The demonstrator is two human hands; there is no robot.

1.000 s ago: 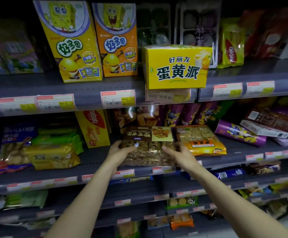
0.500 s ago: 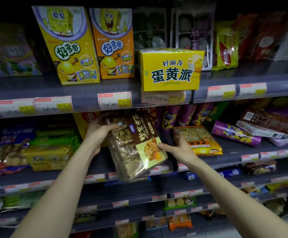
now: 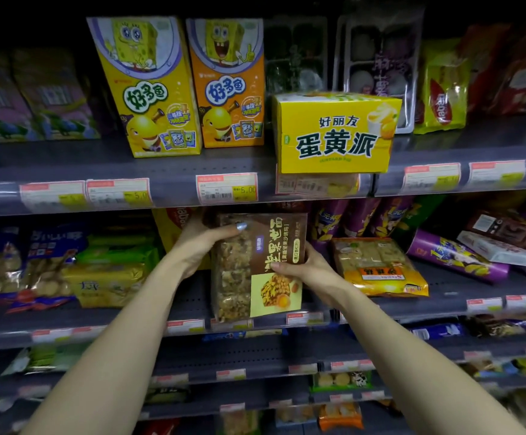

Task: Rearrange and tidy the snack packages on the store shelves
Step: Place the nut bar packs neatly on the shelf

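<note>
On middle shelf (image 3: 192, 312), nut-bar pack (image 3: 257, 265) now upright, left hand (image 3: 205, 243), right hand (image 3: 305, 265) gripping

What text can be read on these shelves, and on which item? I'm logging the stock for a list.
"好多鱼" on the yellow fish-snack box.
"好多鱼" on the orange fish-snack box.
"好丽友 蛋黄派" on the yellow pie box.
"5.00" on the price tag below the orange box.
The brown nut-bar pack, held in the left hand and right hand: print blurred.
Other tags and packs: too blurred.
</note>
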